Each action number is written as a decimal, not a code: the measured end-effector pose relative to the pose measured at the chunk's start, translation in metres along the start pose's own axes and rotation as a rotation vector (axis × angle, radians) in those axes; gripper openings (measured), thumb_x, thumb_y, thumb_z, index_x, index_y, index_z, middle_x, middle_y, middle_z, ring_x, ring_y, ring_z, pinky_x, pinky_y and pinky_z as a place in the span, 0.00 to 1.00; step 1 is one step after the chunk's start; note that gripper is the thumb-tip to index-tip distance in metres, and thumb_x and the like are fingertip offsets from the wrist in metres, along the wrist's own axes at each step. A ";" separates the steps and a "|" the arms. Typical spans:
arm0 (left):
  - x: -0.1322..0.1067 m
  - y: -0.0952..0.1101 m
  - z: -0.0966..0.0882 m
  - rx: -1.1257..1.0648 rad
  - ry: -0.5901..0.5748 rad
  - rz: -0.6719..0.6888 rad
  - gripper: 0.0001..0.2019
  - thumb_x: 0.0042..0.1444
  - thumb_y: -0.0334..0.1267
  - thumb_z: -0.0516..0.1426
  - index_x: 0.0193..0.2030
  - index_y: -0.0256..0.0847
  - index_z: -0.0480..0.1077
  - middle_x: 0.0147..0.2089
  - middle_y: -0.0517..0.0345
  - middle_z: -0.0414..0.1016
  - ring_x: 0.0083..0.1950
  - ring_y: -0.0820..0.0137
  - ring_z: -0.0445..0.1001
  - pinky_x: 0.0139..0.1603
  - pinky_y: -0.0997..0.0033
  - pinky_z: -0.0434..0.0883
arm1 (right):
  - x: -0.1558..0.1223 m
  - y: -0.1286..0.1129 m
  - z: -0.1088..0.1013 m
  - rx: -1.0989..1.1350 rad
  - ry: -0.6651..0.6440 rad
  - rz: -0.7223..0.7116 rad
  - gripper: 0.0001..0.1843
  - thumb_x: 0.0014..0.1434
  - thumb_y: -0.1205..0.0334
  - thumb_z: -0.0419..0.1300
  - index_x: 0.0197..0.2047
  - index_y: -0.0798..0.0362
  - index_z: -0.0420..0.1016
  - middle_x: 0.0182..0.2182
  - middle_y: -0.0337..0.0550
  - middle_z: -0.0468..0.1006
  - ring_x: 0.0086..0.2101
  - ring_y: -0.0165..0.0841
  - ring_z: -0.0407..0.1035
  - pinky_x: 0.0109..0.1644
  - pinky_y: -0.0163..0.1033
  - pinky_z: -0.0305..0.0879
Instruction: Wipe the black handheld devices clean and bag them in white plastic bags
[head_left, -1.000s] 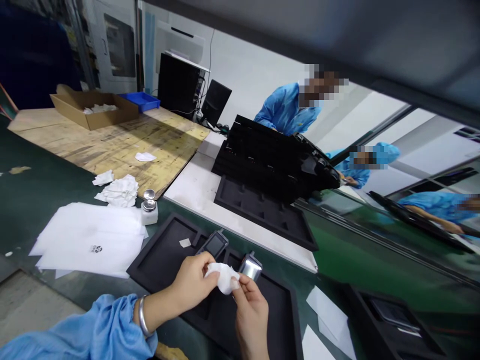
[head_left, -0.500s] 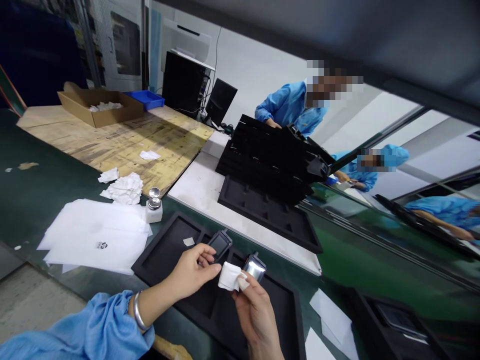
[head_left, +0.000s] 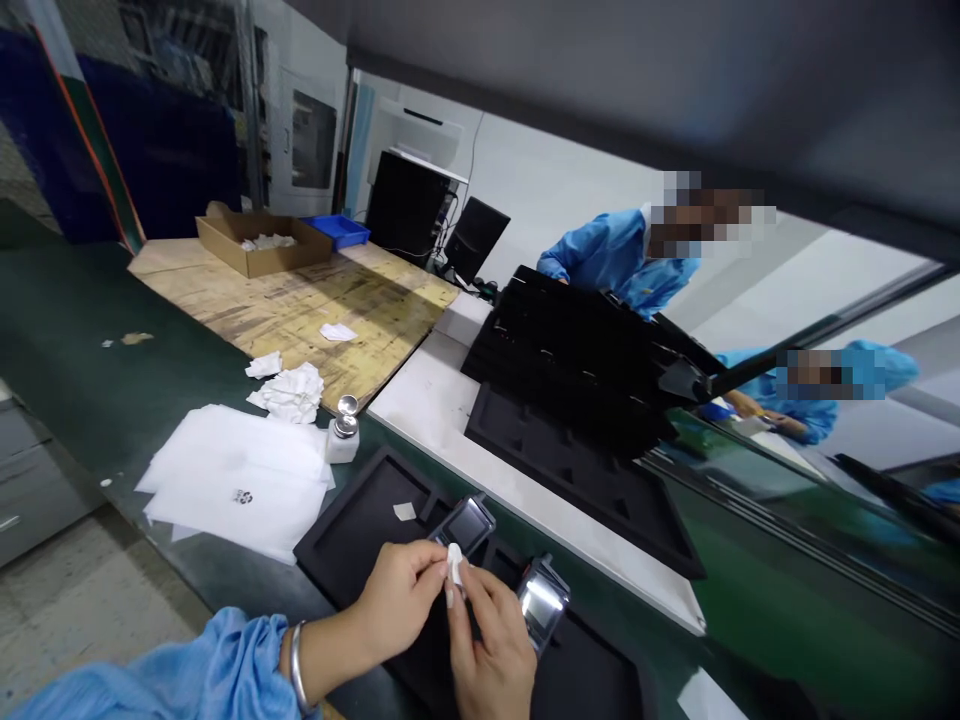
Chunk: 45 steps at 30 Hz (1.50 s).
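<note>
My left hand [head_left: 401, 595] and my right hand [head_left: 491, 640] meet over a black foam tray [head_left: 352, 515]. Their fingertips pinch a small folded white wipe [head_left: 454, 566] between them. Just behind the wipe, a dark handheld device with a screen and a short antenna [head_left: 466, 522] lies in the tray. A second such device [head_left: 544, 602] is beside my right hand, its screen shining with reflected light. A little white paper piece [head_left: 404, 511] rests in the tray's left compartment.
Left of the tray stand a white pump bottle [head_left: 343, 440] with its lid up, crumpled wipes [head_left: 292, 393] and white sheets [head_left: 240, 485]. Black trays [head_left: 577, 470] are stacked beyond a white ledge [head_left: 420, 400]. A cardboard box [head_left: 262, 255] sits farther back. Two people in blue work opposite.
My left hand has moved from beside the device to the wipe and now pinches it along with my right. The wipe is bunched smaller. The view has shifted, moving the scene rightward and down.
</note>
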<state>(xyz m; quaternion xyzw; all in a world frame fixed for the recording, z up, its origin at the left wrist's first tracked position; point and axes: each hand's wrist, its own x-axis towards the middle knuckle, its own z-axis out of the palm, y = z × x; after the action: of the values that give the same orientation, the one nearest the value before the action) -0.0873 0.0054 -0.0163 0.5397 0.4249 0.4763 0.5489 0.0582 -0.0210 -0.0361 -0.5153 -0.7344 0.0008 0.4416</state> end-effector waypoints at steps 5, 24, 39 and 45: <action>-0.015 0.002 -0.021 -0.035 -0.064 0.030 0.15 0.63 0.35 0.50 0.50 0.41 0.76 0.42 0.53 0.81 0.41 0.67 0.78 0.47 0.69 0.73 | 0.011 0.012 0.012 0.056 -0.070 -0.130 0.12 0.65 0.65 0.56 0.49 0.52 0.78 0.41 0.45 0.78 0.40 0.32 0.74 0.44 0.35 0.71; -0.010 -0.099 -0.051 0.925 -0.066 0.297 0.03 0.45 0.30 0.59 0.29 0.40 0.70 0.28 0.55 0.76 0.27 0.66 0.74 0.26 0.72 0.64 | 0.173 -0.068 0.154 -0.084 -0.416 -0.328 0.14 0.61 0.70 0.58 0.40 0.40 0.81 0.36 0.39 0.79 0.43 0.41 0.61 0.60 0.74 0.27; -0.015 -0.089 -0.063 0.814 -0.064 0.354 0.11 0.58 0.34 0.49 0.36 0.51 0.71 0.32 0.56 0.77 0.33 0.60 0.78 0.33 0.63 0.76 | 0.186 -0.071 0.149 -0.227 -0.509 -0.299 0.07 0.64 0.61 0.58 0.39 0.43 0.78 0.39 0.31 0.77 0.47 0.38 0.59 0.62 0.74 0.25; -0.012 -0.089 -0.067 0.740 -0.031 0.383 0.10 0.58 0.37 0.51 0.36 0.57 0.72 0.31 0.62 0.77 0.32 0.64 0.78 0.33 0.67 0.77 | 0.190 -0.073 0.154 -0.204 -0.512 -0.325 0.08 0.64 0.62 0.57 0.37 0.44 0.78 0.39 0.31 0.78 0.49 0.37 0.60 0.63 0.72 0.27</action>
<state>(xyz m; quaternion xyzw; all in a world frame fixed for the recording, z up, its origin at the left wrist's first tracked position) -0.1495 0.0090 -0.1096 0.7770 0.4510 0.3768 0.2256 -0.1122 0.1589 0.0268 -0.4160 -0.8907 -0.0134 0.1828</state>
